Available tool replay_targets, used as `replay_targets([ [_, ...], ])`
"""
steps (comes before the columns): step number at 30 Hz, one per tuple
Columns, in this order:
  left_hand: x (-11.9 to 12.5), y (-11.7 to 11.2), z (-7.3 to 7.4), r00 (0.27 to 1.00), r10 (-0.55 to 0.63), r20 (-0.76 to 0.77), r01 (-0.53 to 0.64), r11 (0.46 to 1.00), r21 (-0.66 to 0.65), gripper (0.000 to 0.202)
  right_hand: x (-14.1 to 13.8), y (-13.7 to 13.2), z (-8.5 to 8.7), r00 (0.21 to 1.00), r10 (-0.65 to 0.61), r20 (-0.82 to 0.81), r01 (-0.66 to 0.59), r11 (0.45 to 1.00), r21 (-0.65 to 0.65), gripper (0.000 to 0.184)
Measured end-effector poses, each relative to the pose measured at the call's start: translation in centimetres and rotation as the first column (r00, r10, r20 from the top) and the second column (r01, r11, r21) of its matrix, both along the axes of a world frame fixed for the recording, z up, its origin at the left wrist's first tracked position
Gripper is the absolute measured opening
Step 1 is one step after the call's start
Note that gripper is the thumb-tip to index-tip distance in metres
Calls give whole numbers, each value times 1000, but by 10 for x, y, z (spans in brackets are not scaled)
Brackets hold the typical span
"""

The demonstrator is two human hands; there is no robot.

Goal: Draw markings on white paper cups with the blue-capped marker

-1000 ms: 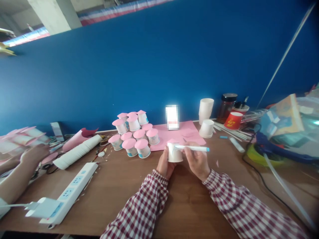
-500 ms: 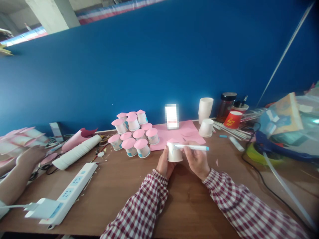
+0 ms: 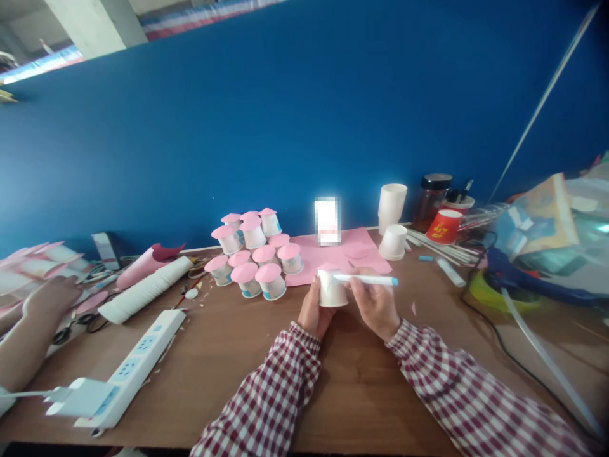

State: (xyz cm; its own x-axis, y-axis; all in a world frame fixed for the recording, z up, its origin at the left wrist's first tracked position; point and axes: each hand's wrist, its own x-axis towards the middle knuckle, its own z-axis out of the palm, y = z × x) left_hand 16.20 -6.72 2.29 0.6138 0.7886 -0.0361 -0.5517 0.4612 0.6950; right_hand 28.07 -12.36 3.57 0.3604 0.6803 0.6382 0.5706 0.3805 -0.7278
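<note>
Upside down in my left hand (image 3: 311,310) is a white paper cup (image 3: 333,293), gripped at its side and lower rim. My right hand (image 3: 375,309) is closed around a white marker pen (image 3: 373,279) with a light blue end, its tip against the cup's wall. Faint light blue lines show on the cup near the tip. Just behind the cup lies a pink paper sheet (image 3: 314,254). To the left stand several upturned cups (image 3: 272,292) with pink cone-shaped paper tops (image 3: 245,272).
A white power strip (image 3: 137,362) and a stack of paper cups (image 3: 147,292) lie left. Another person's hand (image 3: 52,301) is at far left. White cups (image 3: 393,243), a red cup (image 3: 444,227), a lidded jar (image 3: 431,197) and a black cable (image 3: 504,343) are right.
My hands, the cup and the marker keep nearly the same places. The whole view has shifted slightly. The other person's hand at far left has moved a little left.
</note>
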Motion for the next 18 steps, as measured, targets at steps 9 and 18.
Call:
replay_targets([
  [9, -1, 0, 2, 999, -24, 34, 23, 999, 27, 47, 0, -1, 3, 1000, -1, -3, 1, 1000, 7, 16],
  [18, 0, -1, 1, 1000, -11, 12, 11, 1000, 8, 47, -1, -1, 2, 999, 12, -46, -11, 1000, 17, 16],
])
